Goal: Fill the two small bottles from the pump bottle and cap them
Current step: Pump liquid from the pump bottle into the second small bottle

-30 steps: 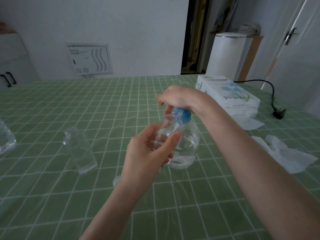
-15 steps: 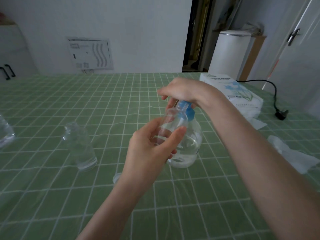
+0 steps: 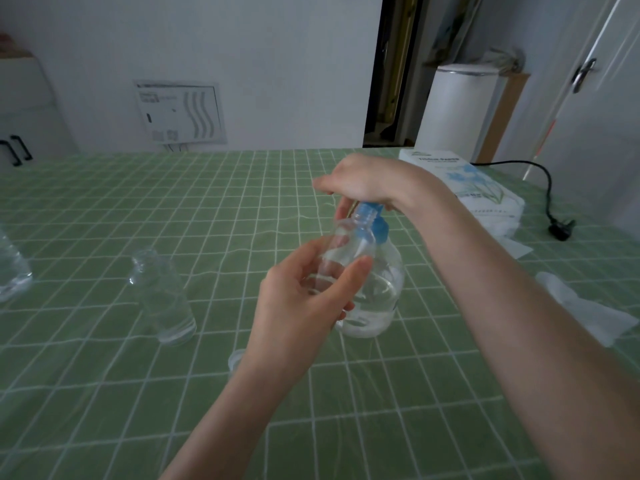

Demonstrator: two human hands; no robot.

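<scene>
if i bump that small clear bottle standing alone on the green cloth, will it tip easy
Probably: the small clear plastic bottle is tall for its narrow base and looks mostly empty, so likely light. Tipped over, its round body would probably roll on the green checked tablecloth.

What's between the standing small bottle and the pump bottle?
Head view: the left hand, holding the other small bottle up at the pump bottle; from there to the standing small bottle, only bare cloth.
</scene>
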